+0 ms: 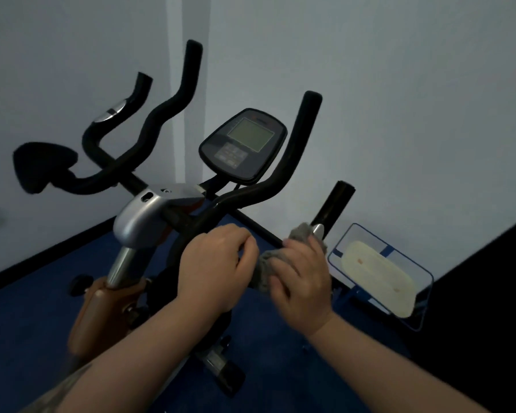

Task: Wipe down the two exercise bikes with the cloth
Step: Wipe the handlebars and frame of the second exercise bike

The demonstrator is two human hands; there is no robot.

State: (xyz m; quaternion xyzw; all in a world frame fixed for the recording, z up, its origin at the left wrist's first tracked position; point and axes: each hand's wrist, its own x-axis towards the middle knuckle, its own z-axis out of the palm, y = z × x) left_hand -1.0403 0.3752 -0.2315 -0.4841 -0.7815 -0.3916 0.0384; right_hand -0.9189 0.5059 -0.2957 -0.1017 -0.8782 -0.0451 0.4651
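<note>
On the black curved handlebar (251, 195), both hands bunch a cloth (265, 263) (grey, nubbly).

Both hands, left hand (218, 265) and right hand (303, 280), grip a grey cloth (264, 271) at the bike's handlebar (251, 198).

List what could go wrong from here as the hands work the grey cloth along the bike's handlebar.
1. The grey cloth is bunched between the left hand and right hand, so it may only wipe a narrow strip of the handlebar and miss the rest.
2. The console sits just above the hands; a wide stroke could knock its screen or press its buttons.
3. The picture is blurred around the right hand, suggesting fast motion; the cloth could slip loose.
</note>
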